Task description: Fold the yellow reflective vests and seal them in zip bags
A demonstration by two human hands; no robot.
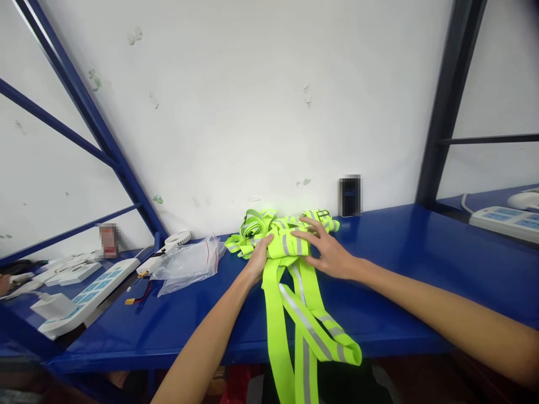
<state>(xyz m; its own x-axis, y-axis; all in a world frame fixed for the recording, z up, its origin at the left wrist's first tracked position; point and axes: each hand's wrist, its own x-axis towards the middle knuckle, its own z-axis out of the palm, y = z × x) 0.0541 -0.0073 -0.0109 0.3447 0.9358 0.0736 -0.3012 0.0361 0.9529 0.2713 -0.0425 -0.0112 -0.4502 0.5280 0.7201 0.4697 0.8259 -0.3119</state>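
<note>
Neon-yellow reflective straps [275,314] with silver stripes run from a folded bundle down over the table's front edge. At the bundle's left side, my left hand [257,259] is closed on it, thumb on top and the other fingers mostly hidden. My right hand [330,252] touches the right end of the folds, its fingers stretched out and apart. Behind both hands lies a pile of the same webbing, with a rolled coil [251,225] on the left and a black buckle [323,214] on the right. One loop of strap hangs out toward the right.
The blue table [391,247] meets a white wall. Left of the pile are clear plastic bags [189,264], a small white fan [179,238] and a short cable with a yellow connector [130,301]. Power strips [92,294] lie farther left and far right. A dark box [350,196] stands by the wall.
</note>
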